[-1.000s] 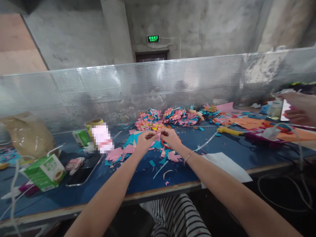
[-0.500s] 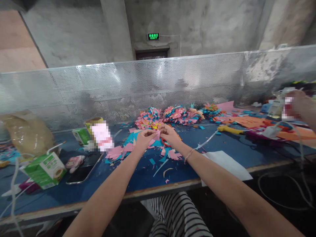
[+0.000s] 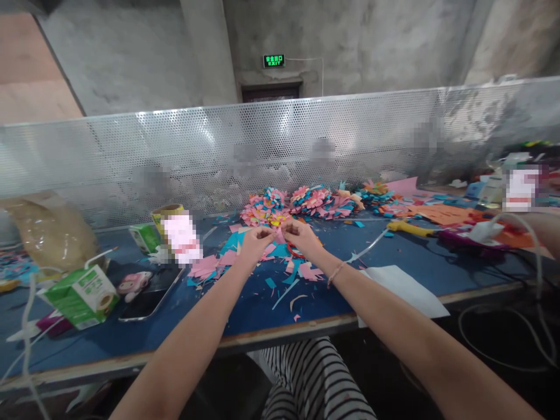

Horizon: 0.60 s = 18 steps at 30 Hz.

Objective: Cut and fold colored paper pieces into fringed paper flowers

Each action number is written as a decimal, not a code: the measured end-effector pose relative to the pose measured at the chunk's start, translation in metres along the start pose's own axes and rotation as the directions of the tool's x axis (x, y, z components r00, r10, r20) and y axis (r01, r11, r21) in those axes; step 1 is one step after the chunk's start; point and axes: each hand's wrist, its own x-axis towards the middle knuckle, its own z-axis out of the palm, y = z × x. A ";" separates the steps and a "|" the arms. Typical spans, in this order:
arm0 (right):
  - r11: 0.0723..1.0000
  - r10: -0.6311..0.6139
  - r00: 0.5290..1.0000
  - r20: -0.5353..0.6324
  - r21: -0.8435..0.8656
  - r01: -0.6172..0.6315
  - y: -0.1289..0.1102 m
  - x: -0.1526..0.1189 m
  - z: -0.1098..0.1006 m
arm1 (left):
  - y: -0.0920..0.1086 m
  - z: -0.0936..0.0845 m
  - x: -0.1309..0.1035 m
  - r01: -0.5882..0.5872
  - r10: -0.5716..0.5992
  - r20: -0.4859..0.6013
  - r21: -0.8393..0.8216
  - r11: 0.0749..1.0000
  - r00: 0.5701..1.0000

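– So what are the two hands doing?
– Both are pinching one small pink paper piece [image 3: 276, 235]. The left hand [image 3: 254, 244] has its fingers closed on one end, and the right hand [image 3: 301, 236] has its fingers closed on the other end.
– Where is the paper?
– It is up above the blue table [image 3: 245, 315], over a mess of paper scraps [image 3: 245, 265]. Red scissors [image 3: 296, 252] lie under the right hand. Paper flowers [image 3: 289, 205] sit just behind.

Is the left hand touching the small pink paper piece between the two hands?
Touching. The head view shows the left hand pinching the pink paper piece.
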 end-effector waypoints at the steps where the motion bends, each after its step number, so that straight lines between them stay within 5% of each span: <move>1: 1.000 -0.001 1.000 0.003 -0.004 0.001 0.000 0.000 0.000 | 0.000 0.000 0.000 -0.002 0.002 0.005 -0.008 1.000 1.000; 18: 0.985 -0.060 0.998 -0.034 -0.165 0.053 -0.009 -0.001 -0.001 | -0.003 0.000 0.001 -0.157 0.147 0.067 0.184 0.970 0.987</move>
